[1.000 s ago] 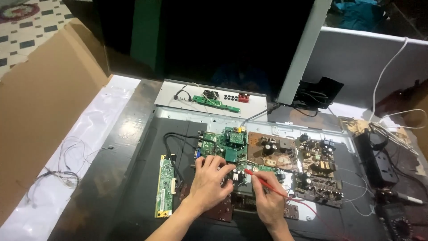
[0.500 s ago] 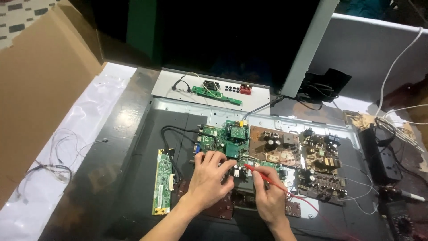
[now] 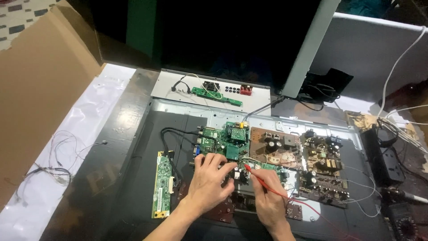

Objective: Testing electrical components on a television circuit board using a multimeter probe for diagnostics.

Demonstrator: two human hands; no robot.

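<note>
My left hand [image 3: 209, 180] rests on the green main circuit board [image 3: 223, 139], its fingertips pinched at a small black part near the board's lower edge. My right hand [image 3: 266, 198] holds a red probe [image 3: 263, 183] like a pen, with the tip touching the board just right of my left fingers. A red lead runs from the probe toward the lower right. What the left fingers pinch is too small to tell.
A brown power board [image 3: 274, 149] and a second populated board [image 3: 323, 167] lie to the right. A narrow green board [image 3: 163, 185] lies left. A grey panel [image 3: 209, 89] with a small green strip sits behind. A meter [image 3: 403, 223], power strip [image 3: 383, 156], cardboard [image 3: 40, 85] and loose wires [image 3: 49, 172] surround.
The view has shifted slightly, so everything sits a little lower in frame. Both hands stay at the same spot on the board, the probe tip still touching it.
</note>
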